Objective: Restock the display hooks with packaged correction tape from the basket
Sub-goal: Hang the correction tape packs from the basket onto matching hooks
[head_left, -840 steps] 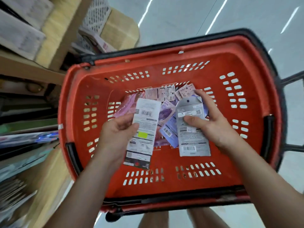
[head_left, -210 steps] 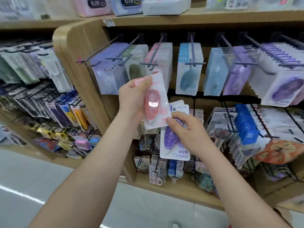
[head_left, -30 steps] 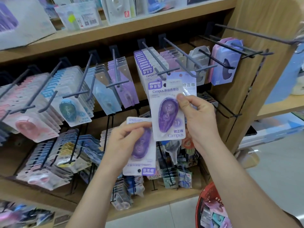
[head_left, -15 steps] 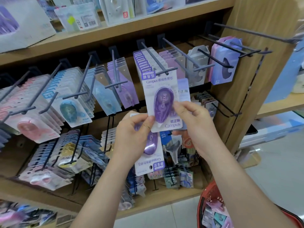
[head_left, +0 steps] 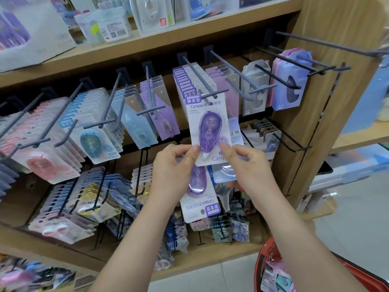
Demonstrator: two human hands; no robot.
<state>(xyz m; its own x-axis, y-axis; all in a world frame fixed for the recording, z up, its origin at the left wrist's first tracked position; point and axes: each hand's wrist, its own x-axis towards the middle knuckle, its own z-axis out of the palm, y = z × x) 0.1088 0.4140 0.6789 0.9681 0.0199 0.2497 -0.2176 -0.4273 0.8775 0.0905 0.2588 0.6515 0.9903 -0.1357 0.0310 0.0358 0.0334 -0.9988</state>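
Note:
A purple Campus correction tape pack (head_left: 208, 131) hangs upright with its top hole at the tip of a display hook (head_left: 207, 90). A row of matching purple packs (head_left: 185, 81) fills that hook behind it. My left hand (head_left: 172, 171) pinches the pack's lower left corner with the thumb and also holds a second purple pack (head_left: 199, 194), upside down, lower in the palm. My right hand (head_left: 250, 171) pinches the lower right corner and keeps another pale blue pack (head_left: 234, 133) behind it.
Neighbouring hooks carry blue packs (head_left: 94, 142), pink packs (head_left: 42, 163) and lilac packs (head_left: 164, 121). Long bare hook ends (head_left: 315, 42) stick out at the upper right. The red basket (head_left: 260, 262) with more packs sits on the floor at the bottom right.
Over the last second the upright purple pack rose to the hook tip. My left hand came up to pinch its lower corner, the second pack turned upside down in it.

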